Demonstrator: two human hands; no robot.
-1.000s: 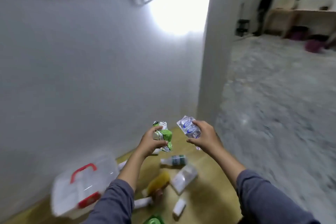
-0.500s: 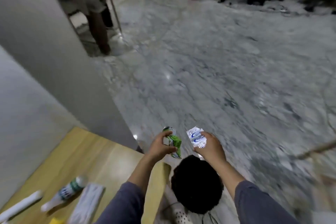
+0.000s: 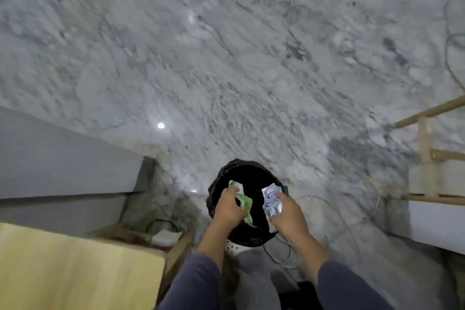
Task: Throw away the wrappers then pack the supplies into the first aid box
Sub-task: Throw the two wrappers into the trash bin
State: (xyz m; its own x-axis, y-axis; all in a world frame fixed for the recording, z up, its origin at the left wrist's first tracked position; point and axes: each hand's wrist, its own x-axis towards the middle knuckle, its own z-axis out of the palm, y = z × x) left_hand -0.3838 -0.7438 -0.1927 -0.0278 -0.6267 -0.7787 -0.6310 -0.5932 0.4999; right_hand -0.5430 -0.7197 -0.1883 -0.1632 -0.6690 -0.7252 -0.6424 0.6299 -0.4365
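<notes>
Both my hands are held over the open mouth of a round bin with a black liner (image 3: pixel 226 171) standing on the floor. My left hand (image 3: pixel 229 206) grips a crumpled green and white wrapper (image 3: pixel 243 202). My right hand (image 3: pixel 286 211) grips a crumpled white and blue wrapper (image 3: pixel 271 200). Both wrappers hang above the dark inside of the bin. The first aid box and the supplies are out of view.
A wooden table (image 3: pixel 75 267) corner fills the lower left, with a grey wall (image 3: pixel 50 158) behind it. Grey marble floor (image 3: pixel 226 58) spreads ahead. Thin cables (image 3: pixel 281 251) lie by the bin. A wooden frame (image 3: pixel 425 143) and a white box (image 3: pixel 437 224) stand at the right.
My view swung from the table and first aid box to the floor and down over the bin. Both hands, still holding the wrappers, moved from above the table to above the bin's mouth.
</notes>
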